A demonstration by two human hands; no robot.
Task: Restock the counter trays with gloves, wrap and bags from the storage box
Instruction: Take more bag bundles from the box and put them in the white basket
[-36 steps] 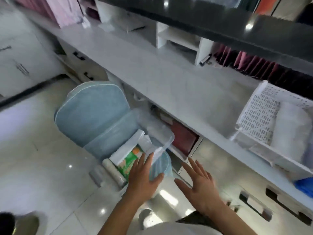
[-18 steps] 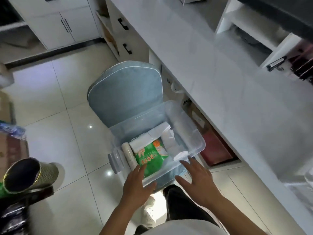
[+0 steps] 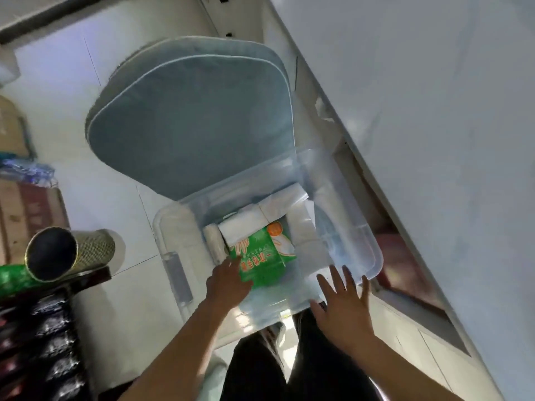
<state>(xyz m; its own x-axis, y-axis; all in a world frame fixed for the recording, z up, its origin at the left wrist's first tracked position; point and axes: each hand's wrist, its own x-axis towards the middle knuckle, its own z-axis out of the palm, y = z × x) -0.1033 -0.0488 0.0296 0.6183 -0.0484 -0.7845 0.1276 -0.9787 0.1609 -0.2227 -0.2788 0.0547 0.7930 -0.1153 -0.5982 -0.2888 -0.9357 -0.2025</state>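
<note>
Hands reached the storage box as the restocking got under way. Nearest the camera, the person's left hand had pushed forward over the box's near edge within the past second and lay on the green packet, fingers bent down over its near left corner; whether they had actually closed on it could not be told. The right hand had also come forward and hovered open over the near right rim, fingers spread, holding nothing.

A second earlier both hands were in the air short of the clear plastic box, and the view took in the desk and a white tray on it. That tray was out of sight as the head tipped down over the box, so only the white desk edge ran along the right side.

Inside the box, the green packet, its printed hand outlines suggesting gloves, lay in the middle. A white roll, possibly wrap, lay just beside it on the left, and folded white plastic bags were stacked behind and to the right. The box rested on the seat of a blue padded chair beyond, against the desk front.

Judged from this, nothing had yet left the box; the first pick looked set to be the gloves, with the wrap and bags still to follow.
</note>
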